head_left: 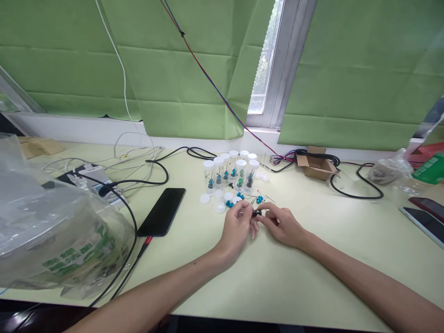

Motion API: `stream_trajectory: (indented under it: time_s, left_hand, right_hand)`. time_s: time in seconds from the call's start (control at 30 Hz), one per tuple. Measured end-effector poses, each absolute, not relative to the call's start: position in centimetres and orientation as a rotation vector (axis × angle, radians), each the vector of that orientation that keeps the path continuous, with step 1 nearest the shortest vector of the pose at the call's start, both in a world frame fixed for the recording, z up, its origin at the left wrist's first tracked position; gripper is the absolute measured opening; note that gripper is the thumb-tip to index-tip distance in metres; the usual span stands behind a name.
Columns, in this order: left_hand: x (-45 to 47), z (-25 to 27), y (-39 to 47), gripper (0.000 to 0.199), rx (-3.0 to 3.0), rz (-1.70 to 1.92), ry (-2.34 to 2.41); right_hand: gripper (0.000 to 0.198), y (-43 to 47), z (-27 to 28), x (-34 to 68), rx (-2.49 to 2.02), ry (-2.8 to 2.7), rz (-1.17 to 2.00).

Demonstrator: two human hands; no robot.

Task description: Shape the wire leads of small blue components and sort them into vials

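Observation:
Between my two hands is a small black part [256,213], too small to name more exactly. My left hand [239,224] pinches it from the left, and the fingertips of my right hand [282,224] close on its right end. Just beyond my fingers lie small blue pieces [259,199] and thin metal pins [268,198]. Behind them stand several clear tubes with white caps [241,175], holding blue, green or dark pieces with thin rods. Loose white caps [205,199] and an uncapped clear tube [219,203] are at the near left of the group.
A black phone [162,212] lies left of my hands, near a large plastic bag [62,236]. Black cables [161,175] run along the back. An open cardboard box [316,166] stands at back right. Two more phones [425,224] and a green-labelled bottle [428,171] are far right.

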State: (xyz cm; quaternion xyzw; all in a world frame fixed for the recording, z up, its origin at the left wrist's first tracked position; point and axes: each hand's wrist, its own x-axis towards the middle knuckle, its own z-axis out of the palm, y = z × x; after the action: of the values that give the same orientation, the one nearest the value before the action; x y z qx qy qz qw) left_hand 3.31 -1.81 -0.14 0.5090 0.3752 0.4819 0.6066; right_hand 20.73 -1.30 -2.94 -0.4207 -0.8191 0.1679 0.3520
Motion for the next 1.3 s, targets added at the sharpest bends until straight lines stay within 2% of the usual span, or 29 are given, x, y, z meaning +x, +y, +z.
stream_trajectory:
  time_s: [0.3,0.67,0.97,1.03,1.17,1.3]
  left_hand:
    - [3.37,-0.48,-1.74,0.032,1.171,1.107,0.869]
    - [3.47,-0.65,-1.78,0.03,1.195,1.079,0.875]
    - [3.46,-0.72,-1.84,0.03,1.191,1.081,0.874]
    - [3.43,-0.61,-1.85,0.03,1.186,1.093,0.879]
    - [3.33,-0.19,-1.93,0.027,1.182,1.11,0.88]
    - [3.24,0.0,-1.97,0.025,1.186,1.115,0.881]
  right_hand:
    - [0.018,-1.41,-2.66,20.56,-1.091,-2.126,0.408]
    - [0.034,-1.08,-2.66,20.73,-1.075,-2.184,0.377]
    - [0.039,-1.09,-2.64,20.67,-1.09,-2.161,0.398]
    - [0.036,-1.1,-2.65,20.66,-1.103,-2.15,0.388]
    - [0.019,-1.16,-2.75,20.58,-1.132,-2.112,0.426]
    - [0.022,-1.28,-2.86,20.57,-1.108,-2.102,0.459]
